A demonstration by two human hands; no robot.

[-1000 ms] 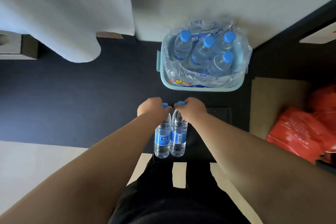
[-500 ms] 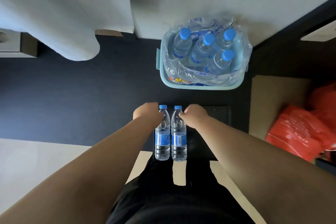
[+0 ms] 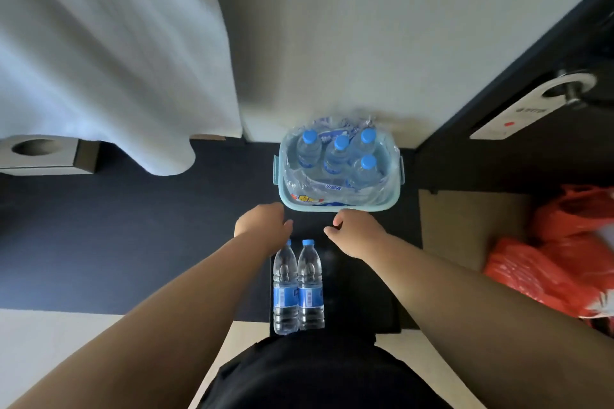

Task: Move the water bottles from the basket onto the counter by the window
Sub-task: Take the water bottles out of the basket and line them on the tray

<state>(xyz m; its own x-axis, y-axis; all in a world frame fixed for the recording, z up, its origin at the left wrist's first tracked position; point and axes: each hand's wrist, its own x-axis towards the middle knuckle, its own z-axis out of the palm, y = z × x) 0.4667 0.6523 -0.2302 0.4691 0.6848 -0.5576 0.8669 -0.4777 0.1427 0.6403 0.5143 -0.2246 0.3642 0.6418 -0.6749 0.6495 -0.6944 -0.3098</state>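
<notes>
Landmark: the basket (image 3: 339, 206), pale blue, lined with crinkled plastic wrap, is what every place below is measured from.
Bottles delivered: two water bottles, the left bottle (image 3: 285, 289) and the right bottle (image 3: 310, 285), stand touching side by side on the dark surface (image 3: 133, 242), on your side of the basket.
Bottles waiting: four more sit inside the basket; the nearest blue cap (image 3: 368, 161) is toward its right front.
Left grip: your left hand (image 3: 262, 222) is loosely curled and holds nothing, just short of the basket's near left corner, above the left bottle's cap.
Right grip: your right hand (image 3: 357, 232) is also free, fingers half closed on air, just below the basket's near rim.
Axis: every bottle stands upright, long axis vertical, cap pointing up at you.
Handling: full of water, so expect real weight for the size; thin clear walls will dent if you squeeze, and smooth plastic may slip.
Where to hold: the neck or shoulder just under the cap looks stiffest and is the only part clear of the wrap.
Watch: the loose wrap could snag a bottle as it lifts.
</notes>
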